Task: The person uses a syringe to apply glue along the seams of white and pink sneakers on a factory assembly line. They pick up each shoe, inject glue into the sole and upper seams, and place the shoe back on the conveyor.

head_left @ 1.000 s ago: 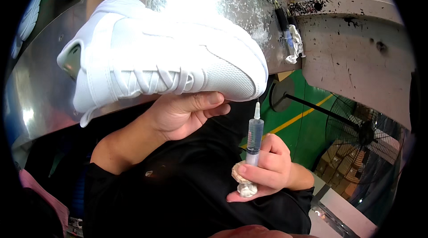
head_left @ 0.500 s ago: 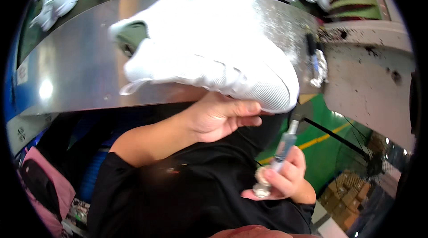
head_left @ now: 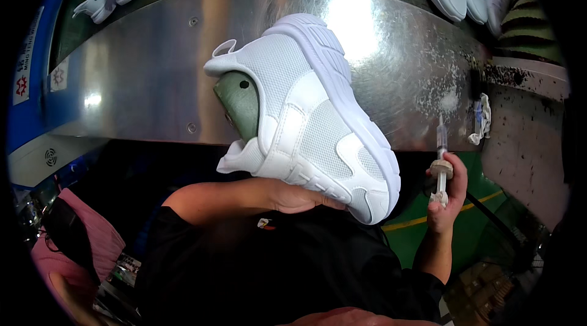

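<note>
Head view: the curved metal bench (head_left: 140, 69) spans most of the scene, its scuffed right end more fully in sight than a second ago, as the view has shifted. Next in size is the white shoe (head_left: 324, 112), held up in front of the bench's near edge, and it shows the clearest change: earlier it lay almost crosswise with the toe to the right and the laces facing the person; now the heel is up, the toe points down and to the right, and a side panel and the sole's edge are presented. For the work, this seems to bring the sole's edge round towards the person's right side. A green form (head_left: 241, 106) fills the shoe's opening, which faces left. The left hand (head_left: 296, 199) grips the laced side from below, most fingers hidden behind the shoe, so how hard they press cannot be told. The right hand (head_left: 449, 188) has its fingers curled round a clear syringe (head_left: 442, 136), thumb near the plunger's end. A second ago the syringe's tip was at the toe's edge; now it stands well apart, right of the shoe, pointing towards the bench. Smallest, a pale, thick ring (head_left: 441, 169) sits round the syringe, close to the fingers.
</note>
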`<state>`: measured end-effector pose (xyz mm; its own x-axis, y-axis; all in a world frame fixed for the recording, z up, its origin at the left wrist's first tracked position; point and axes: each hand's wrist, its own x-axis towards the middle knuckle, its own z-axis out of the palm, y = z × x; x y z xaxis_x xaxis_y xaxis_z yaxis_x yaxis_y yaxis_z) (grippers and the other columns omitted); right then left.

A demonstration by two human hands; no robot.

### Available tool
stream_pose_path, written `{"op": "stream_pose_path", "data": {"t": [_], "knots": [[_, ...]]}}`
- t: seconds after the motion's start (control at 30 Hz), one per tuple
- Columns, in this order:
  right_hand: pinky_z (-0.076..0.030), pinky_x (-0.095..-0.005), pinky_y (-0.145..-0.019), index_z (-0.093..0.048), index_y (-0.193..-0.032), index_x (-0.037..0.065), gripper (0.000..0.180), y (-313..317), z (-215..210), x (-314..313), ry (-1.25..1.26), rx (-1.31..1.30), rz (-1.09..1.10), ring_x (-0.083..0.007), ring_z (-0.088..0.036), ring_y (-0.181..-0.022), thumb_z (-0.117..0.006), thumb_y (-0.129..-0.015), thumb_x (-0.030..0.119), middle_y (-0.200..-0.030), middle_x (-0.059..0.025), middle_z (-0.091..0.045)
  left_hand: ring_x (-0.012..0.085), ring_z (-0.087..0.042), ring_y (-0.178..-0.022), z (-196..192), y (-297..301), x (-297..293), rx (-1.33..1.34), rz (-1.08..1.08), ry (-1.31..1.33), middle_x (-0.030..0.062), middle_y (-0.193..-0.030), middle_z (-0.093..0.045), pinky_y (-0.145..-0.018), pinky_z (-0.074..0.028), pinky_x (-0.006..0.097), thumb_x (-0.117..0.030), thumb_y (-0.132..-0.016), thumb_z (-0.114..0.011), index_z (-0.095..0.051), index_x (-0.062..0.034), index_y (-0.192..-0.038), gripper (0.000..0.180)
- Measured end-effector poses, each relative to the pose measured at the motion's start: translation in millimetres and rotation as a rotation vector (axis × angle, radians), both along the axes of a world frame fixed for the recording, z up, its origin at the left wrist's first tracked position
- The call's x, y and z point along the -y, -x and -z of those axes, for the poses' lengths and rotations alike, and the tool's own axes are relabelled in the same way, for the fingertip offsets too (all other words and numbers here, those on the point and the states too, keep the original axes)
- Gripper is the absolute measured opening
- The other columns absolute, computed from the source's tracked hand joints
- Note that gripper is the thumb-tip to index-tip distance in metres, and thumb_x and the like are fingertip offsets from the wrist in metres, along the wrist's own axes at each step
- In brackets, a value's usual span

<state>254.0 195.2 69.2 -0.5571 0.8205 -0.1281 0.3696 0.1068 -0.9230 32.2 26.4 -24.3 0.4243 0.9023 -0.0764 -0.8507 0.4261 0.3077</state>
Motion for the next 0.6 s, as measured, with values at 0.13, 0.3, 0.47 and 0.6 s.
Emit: {"op": "stream_pose_path", "data": {"t": [0.13,0.3,0.47,0.6], "knots": [[-0.041,-0.0283,-0.073,-0.045,-0.117,-0.004,0.097,0.7,-5.5,4.8,-0.019,-0.062,-0.113,-0.016,-0.052,-0.081,-0.069,-0.061,0.07,-0.097,-0.009,-0.053,0.022,-0.051,-0.116,-1.4,0.1,2.7,-0.01,-0.003,0.001,0.0115,-0.122,-0.055,-0.098,-0.043,0.034,-0.012,-0.091,-0.054,-0.044,-0.0025,-0.13,0.041],[-0.03,-0.0283,-0.063,-0.047,-0.11,0.007,0.086,47.2,-24.6,3.3,0.245,-0.539,-0.307,-0.0141,-0.046,-0.07,-0.064,-0.062,0.075,-0.084,-0.0064,-0.059,0.0218,-0.051,-0.116,-3.7,9.5,5.5,0.006,-0.04,0.043,0.0114,-0.122,-0.055,-0.098,-0.043,0.034,-0.011,-0.091,-0.055,-0.044,-0.0025,-0.129,0.041],[-0.034,-0.0337,-0.074,-0.05,-0.108,0.009,0.079,92.6,-32.8,2.3,0.434,-0.721,-0.419,-0.0223,-0.047,-0.082,-0.059,-0.066,0.075,-0.08,-0.0105,-0.064,0.0217,-0.051,-0.116,-1.7,28.1,12.9,0.021,-0.099,0.091,0.0113,-0.122,-0.055,-0.098,-0.043,0.034,-0.011,-0.09,-0.055,-0.044,-0.0025,-0.129,0.041],[-0.033,-0.032,-0.071,-0.053,-0.104,0.008,0.075,106.6,-37.1,2.5,0.452,-0.662,-0.419,-0.0198,-0.046,-0.077,-0.059,-0.067,0.074,-0.078,-0.0088,-0.064,0.0215,-0.051,-0.115,-0.6,40.3,16.8,0.026,-0.129,0.107,0.0112,-0.122,-0.055,-0.098,-0.043,0.034,-0.011,-0.09,-0.055,-0.044,-0.0025,-0.129,0.041]]}}
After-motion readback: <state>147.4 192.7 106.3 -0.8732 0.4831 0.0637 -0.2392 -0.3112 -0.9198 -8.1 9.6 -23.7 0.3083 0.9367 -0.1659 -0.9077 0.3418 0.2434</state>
